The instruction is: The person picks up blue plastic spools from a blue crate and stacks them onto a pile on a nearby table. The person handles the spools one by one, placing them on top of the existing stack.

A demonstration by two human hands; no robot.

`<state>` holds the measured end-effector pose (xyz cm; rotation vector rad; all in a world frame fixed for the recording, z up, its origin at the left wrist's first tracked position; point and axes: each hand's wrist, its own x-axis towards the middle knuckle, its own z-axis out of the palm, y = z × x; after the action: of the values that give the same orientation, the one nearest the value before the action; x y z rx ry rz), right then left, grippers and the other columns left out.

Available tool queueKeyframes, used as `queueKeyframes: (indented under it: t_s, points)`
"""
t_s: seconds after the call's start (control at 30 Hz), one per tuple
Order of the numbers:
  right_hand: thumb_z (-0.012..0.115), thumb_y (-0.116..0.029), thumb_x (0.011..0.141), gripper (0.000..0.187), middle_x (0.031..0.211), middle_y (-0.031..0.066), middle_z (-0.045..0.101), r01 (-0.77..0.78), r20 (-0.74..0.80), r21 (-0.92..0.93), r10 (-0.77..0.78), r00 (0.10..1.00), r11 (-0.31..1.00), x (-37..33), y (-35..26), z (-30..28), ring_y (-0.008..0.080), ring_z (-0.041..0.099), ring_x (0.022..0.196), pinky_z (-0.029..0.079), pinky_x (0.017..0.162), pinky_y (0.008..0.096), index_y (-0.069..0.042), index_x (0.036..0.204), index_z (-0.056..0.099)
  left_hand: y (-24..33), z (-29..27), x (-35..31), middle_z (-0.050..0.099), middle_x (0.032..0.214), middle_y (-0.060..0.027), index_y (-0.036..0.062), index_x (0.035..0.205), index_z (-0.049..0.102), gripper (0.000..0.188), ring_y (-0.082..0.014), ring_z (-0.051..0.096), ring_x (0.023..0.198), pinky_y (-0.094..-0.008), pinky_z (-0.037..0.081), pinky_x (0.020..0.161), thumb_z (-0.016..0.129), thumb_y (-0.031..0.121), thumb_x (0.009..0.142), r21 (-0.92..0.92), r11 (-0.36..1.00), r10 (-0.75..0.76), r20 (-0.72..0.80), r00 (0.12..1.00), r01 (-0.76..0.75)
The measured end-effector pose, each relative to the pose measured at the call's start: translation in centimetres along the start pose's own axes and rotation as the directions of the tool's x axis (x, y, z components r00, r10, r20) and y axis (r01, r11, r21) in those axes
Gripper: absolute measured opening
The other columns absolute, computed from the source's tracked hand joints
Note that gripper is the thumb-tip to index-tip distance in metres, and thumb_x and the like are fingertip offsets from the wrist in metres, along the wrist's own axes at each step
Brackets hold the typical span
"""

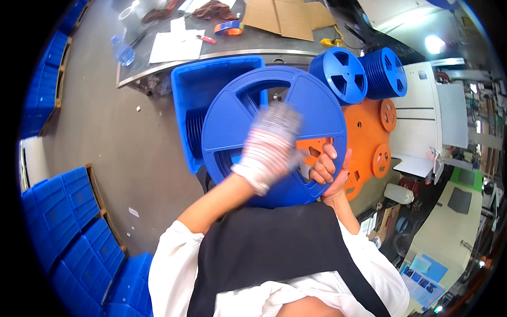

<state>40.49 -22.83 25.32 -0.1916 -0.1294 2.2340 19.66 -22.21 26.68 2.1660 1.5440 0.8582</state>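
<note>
A round blue reel [312,116] with cut-out windows is held mid-view, perhaps slightly tilted.

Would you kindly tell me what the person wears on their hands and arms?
The left hand wears a pale, knit-looking glove with reddish stripes, greyer toward its blurred end. The right hand shows bare fingers. White sleeves end near the elbows, leaving forearms uncovered.
</note>
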Motion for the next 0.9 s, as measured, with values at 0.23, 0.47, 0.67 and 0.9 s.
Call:
queueKeyframes:
  t_s: [0.23,0.47,0.67,0.9]
  points:
    - [0.056,-0.054,0.093,0.043,0.055,-0.0042,0.030,0.039,-0.083,-0.032,-0.042,0.996,0.999,-1.0,0.5,0.7,0.0066,0.029,0.041,0.025,0.043,0.0240,-0.012,0.093,0.044,-13.0,2.7,-6.6,0.053,0.134,-0.0213,0.0033,0.131,0.053,0.047,-0.0383,0.046,0.127,-0.0463,0.034,0.110,0.050,0.027,0.091,0.134,0.902,-0.392,-0.142,0.909,0.410]
    - [0.054,-0.051,0.095,0.043,0.059,-0.0031,0.032,0.110,-0.079,-0.030,-0.112,0.991,0.993,1.1,-0.5,0.9,0.0079,0.030,0.044,0.028,0.046,0.0246,-0.009,0.102,0.047,-14.8,0.2,-11.4,0.055,0.131,-0.0248,0.0024,0.129,0.056,0.045,-0.0421,0.049,0.123,-0.0468,0.037,0.107,0.057,0.028,0.093,0.191,0.827,-0.433,-0.384,0.816,0.529]
    - [0.053,-0.059,0.092,0.061,0.069,-0.0001,0.040,0.038,0.035,-0.422,-0.026,0.999,0.906,5.2,3.3,5.0,0.0119,0.040,0.054,0.035,0.052,0.0284,-0.003,0.117,0.052,-6.6,1.8,-8.0,0.065,0.100,-0.0102,0.0127,0.155,0.018,0.090,-0.0209,0.062,0.096,-0.0366,0.050,0.086,0.073,0.032,0.086,-0.823,0.305,-0.618,0.211,0.757,0.478]
    - [0.062,-0.033,0.094,0.050,0.107,0.0155,0.064,-0.182,-0.259,-0.784,-0.046,0.965,0.593,5.6,6.2,9.1,0.0269,0.068,0.092,0.054,0.083,0.0374,0.001,0.129,0.048,-6.0,0.7,-9.0,0.060,0.122,-0.0135,0.0081,0.147,0.028,0.074,-0.0236,0.060,0.110,-0.0360,0.049,0.094,0.070,0.017,0.087,-0.917,-0.360,-0.603,0.371,0.707,0.174]
